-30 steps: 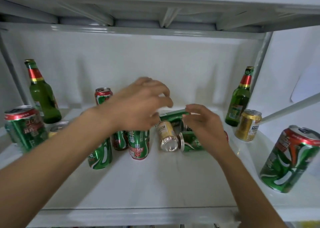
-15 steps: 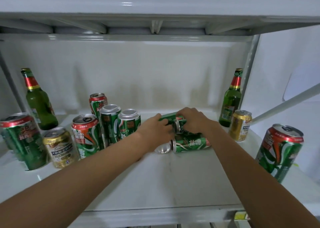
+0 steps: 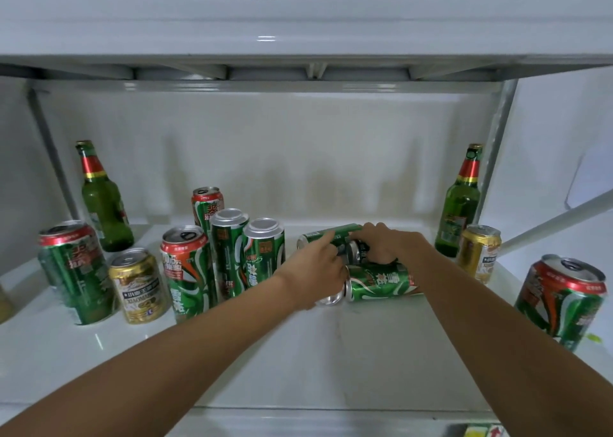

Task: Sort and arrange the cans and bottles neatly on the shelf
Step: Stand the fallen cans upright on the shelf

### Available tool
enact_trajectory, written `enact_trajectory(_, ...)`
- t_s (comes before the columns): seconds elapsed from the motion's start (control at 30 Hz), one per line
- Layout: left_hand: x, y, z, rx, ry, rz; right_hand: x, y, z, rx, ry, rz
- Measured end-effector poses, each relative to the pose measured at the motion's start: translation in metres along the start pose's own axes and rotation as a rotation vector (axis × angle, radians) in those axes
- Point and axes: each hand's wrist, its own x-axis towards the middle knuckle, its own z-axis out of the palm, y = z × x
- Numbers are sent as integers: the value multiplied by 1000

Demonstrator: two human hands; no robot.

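Centrally on the white shelf (image 3: 298, 363), both hands work at a small heap of toppled cans. The left hand (image 3: 313, 270) has its forefinger stretched onto a slim green can (image 3: 326, 234) lying on its side at the back; its other fingers curl over a silver can end (image 3: 330, 299), though whether they actually grip it I cannot tell. The right hand (image 3: 381, 242) is curled around a dark can (image 3: 355, 252) resting atop a fallen green can (image 3: 381, 282). Left of the heap stand several upright cans, among them a gold can (image 3: 141, 287), with a green bottle (image 3: 101, 197) behind. Another green bottle (image 3: 461, 204) stands at the right, near a second gold can (image 3: 479, 254).
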Motion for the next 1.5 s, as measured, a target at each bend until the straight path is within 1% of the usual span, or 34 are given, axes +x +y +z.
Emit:
enact_trajectory(0.07, -3, -5, -4, -21, -11, -18, -3, 3, -1, 77, 2, -1)
enact_trajectory(0.13, -7, -12, -5, -85, -13, -48, -6, 10, -3, 180, 50, 9)
enact_trajectory(0.27, -17, -27, -13, -292, 23, -131, -13, 21, -9, 400, 261, 29)
enact_trajectory(0.4, -26, -38, -19, -553, 78, -257, -31, 14, -15, 587, 499, 47)
enact_trajectory(0.47, -29, -42, -22, -617, 94, -280, -45, 8, -18, 673, 586, 40)
enact_trajectory(0.53, -30, -46, -24, -645, 98, -271, -63, 4, -19, 710, 633, 32)
enact_trajectory(0.7, -37, -52, -19, -777, 60, -206, -121, -1, -13, 712, 667, -23)
enact_trajectory(0.87, -39, -54, -17, -745, 72, -138, -168, 3, -12, 761, 574, -56)
enact_trajectory(0.93, -39, -56, -17, -780, 46, -120, -180, 1, -6, 743, 549, -58)
enact_trajectory(1.03, -40, -58, -17, -846, 5, -104, -191, 1, 11, 724, 533, -40)
enact_trajectory(1.13, -39, -62, -17, -809, -39, -83, -195, 0, 25, 765, 496, -4)
enact_trajectory(1.23, -38, -68, -15, -854, -107, -73, -196, -1, 38, 765, 517, 8)
enact_trajectory(1.3, -39, -69, -16, -885, -124, -67, -196, 2, 42, 801, 536, 13)
enact_trajectory(1.4, -40, -67, -19, -899, -109, -60, -199, 7, 42, 882, 468, 33)
enact_trajectory(1.5, -40, -68, -21, -907, -126, -60, -205, 11, 37, 922, 402, 53)
